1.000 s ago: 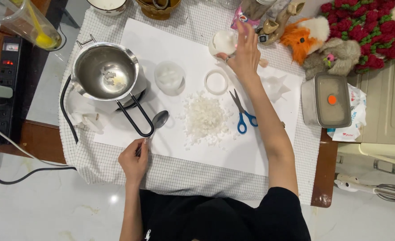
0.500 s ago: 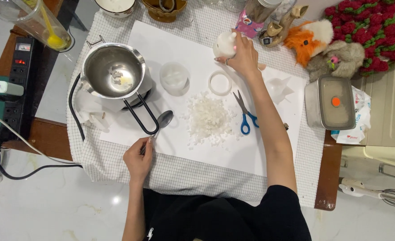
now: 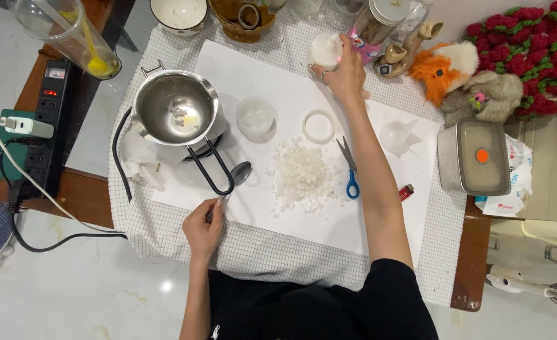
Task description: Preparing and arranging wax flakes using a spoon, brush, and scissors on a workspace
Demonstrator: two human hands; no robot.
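My left hand (image 3: pixel 204 230) grips the handle of a metal spoon (image 3: pixel 237 175) whose bowl rests on the white sheet near the pot's black handle. My right hand (image 3: pixel 344 72) reaches to the far side and is closed around a white round candle-like object (image 3: pixel 324 50). A pile of white wax flakes (image 3: pixel 302 176) lies in the middle of the white sheet (image 3: pixel 259 82). A steel pot (image 3: pixel 174 108) with a little white wax in it sits at the left. Blue-handled scissors (image 3: pixel 350 171) lie under my right forearm.
A clear cup (image 3: pixel 256 117), a white ring (image 3: pixel 318 126) and a clear funnel-like piece (image 3: pixel 397 135) sit on the sheet. A lidded steel box (image 3: pixel 475 157), plush toys (image 3: pixel 445 66), jars, a power strip (image 3: pixel 44 119) and a red lighter (image 3: pixel 405 192) surround it.
My right hand reached further away and closed on the white round object. My left hand stays on the spoon. The camera view moved closer.
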